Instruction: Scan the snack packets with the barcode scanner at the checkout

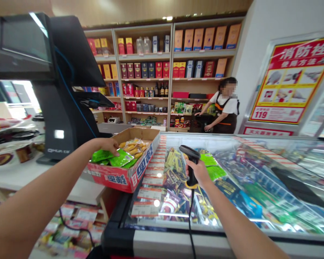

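My right hand (pixel 198 171) is wrapped around the grip of a black barcode scanner (pixel 189 153) with a yellow lower end, held above the glass lid of a chest freezer. Its cable hangs down toward the freezer's front. My left hand (pixel 109 145) reaches over a red cardboard box (pixel 116 180), its fingers closed on the edge of a green packet (pixel 121 158) that bears a white label. More green packets lie beneath it, beside clear-wrapped yellowish snacks (pixel 136 147) in the same box. Two bright green packets (pixel 212 165) show just right of the scanner.
A black checkout terminal (pixel 67 90) stands at left behind the box. The chest freezer (pixel 178 237) holds many colourful packages. Beyond it, a person in a dark apron (pixel 225 115) leans beside shelves (pixel 144 55) of boxed bottles. Packaged bowls (pixel 12 154) sit at far left.
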### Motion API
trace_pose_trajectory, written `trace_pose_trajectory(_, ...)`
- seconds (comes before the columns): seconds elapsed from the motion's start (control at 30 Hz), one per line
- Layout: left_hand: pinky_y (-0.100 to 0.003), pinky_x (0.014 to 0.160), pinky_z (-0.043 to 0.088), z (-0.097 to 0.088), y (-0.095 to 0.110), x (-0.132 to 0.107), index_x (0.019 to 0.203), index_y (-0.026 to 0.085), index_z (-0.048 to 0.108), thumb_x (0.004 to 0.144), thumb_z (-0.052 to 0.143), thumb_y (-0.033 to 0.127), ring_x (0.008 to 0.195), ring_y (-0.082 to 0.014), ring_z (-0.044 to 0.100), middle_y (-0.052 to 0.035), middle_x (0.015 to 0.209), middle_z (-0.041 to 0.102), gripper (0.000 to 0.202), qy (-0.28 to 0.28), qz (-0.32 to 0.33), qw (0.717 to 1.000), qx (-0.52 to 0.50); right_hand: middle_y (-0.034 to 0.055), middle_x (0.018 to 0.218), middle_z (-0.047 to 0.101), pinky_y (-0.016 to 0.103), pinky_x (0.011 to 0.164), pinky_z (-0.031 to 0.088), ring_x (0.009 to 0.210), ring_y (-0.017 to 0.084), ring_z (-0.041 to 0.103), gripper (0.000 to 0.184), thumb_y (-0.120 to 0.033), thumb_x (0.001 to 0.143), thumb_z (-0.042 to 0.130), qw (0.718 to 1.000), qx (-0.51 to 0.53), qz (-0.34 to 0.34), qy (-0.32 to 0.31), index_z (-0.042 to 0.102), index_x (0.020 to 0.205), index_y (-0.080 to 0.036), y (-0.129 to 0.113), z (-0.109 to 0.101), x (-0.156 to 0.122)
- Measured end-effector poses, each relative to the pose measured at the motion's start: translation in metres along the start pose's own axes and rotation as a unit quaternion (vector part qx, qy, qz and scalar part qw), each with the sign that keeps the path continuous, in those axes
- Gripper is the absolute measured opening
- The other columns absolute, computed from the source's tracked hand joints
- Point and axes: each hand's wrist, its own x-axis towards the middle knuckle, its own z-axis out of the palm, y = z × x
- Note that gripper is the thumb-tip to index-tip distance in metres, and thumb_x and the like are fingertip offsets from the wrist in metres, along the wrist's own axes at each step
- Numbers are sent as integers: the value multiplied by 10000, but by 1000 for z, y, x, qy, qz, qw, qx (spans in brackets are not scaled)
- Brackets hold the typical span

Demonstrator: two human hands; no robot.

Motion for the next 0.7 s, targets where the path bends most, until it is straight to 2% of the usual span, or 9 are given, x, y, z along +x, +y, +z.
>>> trace_pose_trajectory(0.1,-275,697,475,4,-7,2,575,186,652,390,741,256,678,-199,600,0,593,657,217,-14,2,999,-44,-2,447,538,253,361,426,354,122,498,291,-386,652,710,1000,-10,-6,-4,560,533,-167,0,0,0)
trace_pose_trajectory(0.17,-262,677,469,9,-10,3,568,184,637,424,733,260,645,-177,582,10,568,634,190,10,8,998,-68,3,434,534,251,365,431,351,121,497,300,-385,667,702,1000,-16,-8,-10,565,519,-162,1,-1,1)
trace_pose_trajectory(0.23,-257,636,463,14,-10,3,549,184,599,477,721,277,599,-162,556,14,538,598,170,66,15,994,-81,5,421,531,251,368,435,349,122,499,305,-381,674,697,1000,-18,-7,-14,567,509,-159,2,-2,2)
trace_pose_trajectory(0.33,-251,566,445,15,2,-2,596,183,554,603,668,314,537,-150,524,22,507,536,175,196,24,974,-108,5,426,535,251,364,435,350,123,503,299,-373,665,707,1000,-12,-5,-9,566,510,-160,2,-1,2)
trace_pose_trajectory(0.43,-232,510,419,12,33,-15,782,181,545,744,583,318,475,-139,516,44,500,493,147,282,27,940,-192,2,439,540,247,360,434,354,121,504,290,-366,656,719,1000,-7,-1,-8,564,521,-161,1,0,1)
trace_pose_trajectory(0.53,-192,469,377,21,82,-33,951,189,498,829,511,270,447,-125,533,53,540,513,148,276,36,896,-346,-1,440,537,243,355,430,350,118,500,300,-377,649,727,1000,-1,3,-8,560,526,-159,1,0,1)
trace_pose_trajectory(0.6,-171,459,358,41,116,-43,957,199,474,842,493,232,448,-111,541,46,585,545,121,252,47,845,-470,-2,445,543,243,348,425,346,118,498,306,-390,634,736,1000,12,5,-4,562,536,-157,2,0,2)
trace_pose_trajectory(0.7,-196,474,402,92,155,-43,892,191,486,796,546,209,459,-107,547,32,617,574,115,195,47,760,-619,-5,437,543,246,349,432,345,119,494,301,-395,622,740,1000,25,11,6,571,552,-156,4,-2,4)
